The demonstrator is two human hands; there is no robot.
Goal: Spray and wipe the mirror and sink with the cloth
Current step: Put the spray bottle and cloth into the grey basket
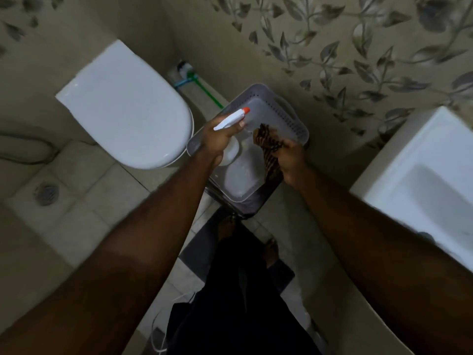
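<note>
Bathroom floor, one basket (294,116); two hands: left (217,139) gripping one spray bottle (230,119), right (289,160) clutching one cloth (268,142).

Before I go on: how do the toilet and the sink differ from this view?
The toilet sits left with its rounded lid shut; the sink sits right, squared, its basin open. The toilet shows whole; the sink is cut off by the frame edge. Both are white.

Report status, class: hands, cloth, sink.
Left hand grips spray bottle. Right hand grips cloth, over basket. Sink to the right, untouched.
</note>
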